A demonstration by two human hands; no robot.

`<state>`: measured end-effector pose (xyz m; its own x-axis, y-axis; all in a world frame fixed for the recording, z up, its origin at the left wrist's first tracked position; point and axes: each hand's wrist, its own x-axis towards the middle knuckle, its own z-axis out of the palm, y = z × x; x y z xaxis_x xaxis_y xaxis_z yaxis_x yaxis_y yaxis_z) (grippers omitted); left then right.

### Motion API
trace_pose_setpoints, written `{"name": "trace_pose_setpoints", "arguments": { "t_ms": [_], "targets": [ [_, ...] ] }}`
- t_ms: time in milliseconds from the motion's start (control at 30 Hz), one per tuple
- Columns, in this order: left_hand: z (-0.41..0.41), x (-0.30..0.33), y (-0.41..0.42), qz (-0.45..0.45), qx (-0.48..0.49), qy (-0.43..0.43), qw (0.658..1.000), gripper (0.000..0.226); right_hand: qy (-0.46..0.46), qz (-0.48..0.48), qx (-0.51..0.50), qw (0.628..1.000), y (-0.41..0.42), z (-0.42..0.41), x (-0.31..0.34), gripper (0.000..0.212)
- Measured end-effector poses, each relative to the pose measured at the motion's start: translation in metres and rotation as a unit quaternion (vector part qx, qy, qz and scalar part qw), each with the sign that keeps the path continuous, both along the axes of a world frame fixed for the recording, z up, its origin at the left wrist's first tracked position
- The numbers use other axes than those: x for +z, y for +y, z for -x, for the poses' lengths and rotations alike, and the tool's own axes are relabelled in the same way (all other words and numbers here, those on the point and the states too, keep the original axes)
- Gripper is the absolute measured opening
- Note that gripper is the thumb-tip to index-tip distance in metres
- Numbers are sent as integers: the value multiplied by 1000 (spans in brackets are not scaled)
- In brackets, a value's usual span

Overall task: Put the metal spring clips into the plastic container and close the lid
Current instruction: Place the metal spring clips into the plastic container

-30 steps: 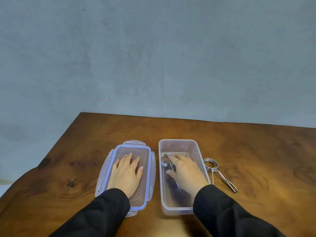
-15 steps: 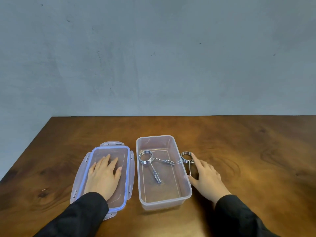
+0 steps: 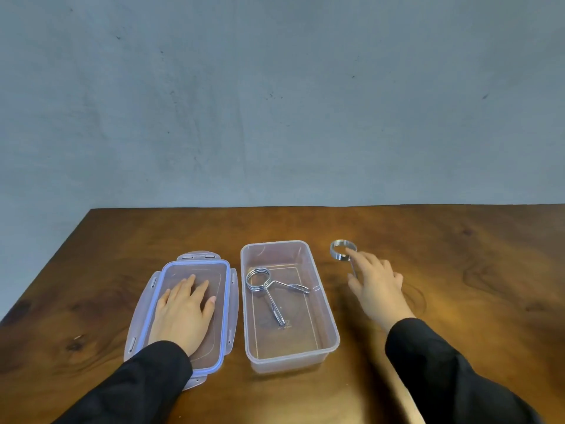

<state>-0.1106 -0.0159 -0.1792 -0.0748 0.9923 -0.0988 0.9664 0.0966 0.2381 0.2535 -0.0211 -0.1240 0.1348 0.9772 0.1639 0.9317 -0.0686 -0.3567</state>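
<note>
Grey wall behind, brown wooden table (image 3: 458, 301) in front. At the left, the left hand (image 3: 183, 310) lies flat, fingers spread, on the blue-rimmed lid (image 3: 224, 301), gripping nothing. Just beside the lid stands the open plastic container (image 3: 328, 325), with one spring clip (image 3: 266, 283) already on its floor. Further right, the second clip (image 3: 343, 250) sits out on the wood, its coil just beyond the fingertips of the right hand (image 3: 379, 289), its handles running back under the fingers. Whether those fingers have closed on the handles I cannot tell. The job in hand looks like collecting this clip: better to pinch the handles firmly than nudge the coil, lift clear of the container's wall, and set it down beside the first so the lid can seat flat
</note>
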Motion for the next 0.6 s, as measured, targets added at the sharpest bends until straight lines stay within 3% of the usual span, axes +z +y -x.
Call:
{"name": "trace_pose_setpoints", "arguments": {
  "t_ms": [133, 267, 433, 600],
  "targets": [
    [-1, 3, -1, 2, -3, -2, 1000, 56, 38, -59, 110, 992, 7, 40, 64, 50],
    [-1, 4, -2, -2, 4, -9, 1000, 55, -30, -3, 231, 973, 0, 98, 79, 50],
    [-1, 5, -2, -11, 2, -14, 1000, 55, -82, 59, 206, 973, 7, 131, 35, 49],
    [1, 1, -2, -14, 5, -20, 1000, 55, -103, 60, 192, 974, 16, 134, 8, 50]
  ]
}}
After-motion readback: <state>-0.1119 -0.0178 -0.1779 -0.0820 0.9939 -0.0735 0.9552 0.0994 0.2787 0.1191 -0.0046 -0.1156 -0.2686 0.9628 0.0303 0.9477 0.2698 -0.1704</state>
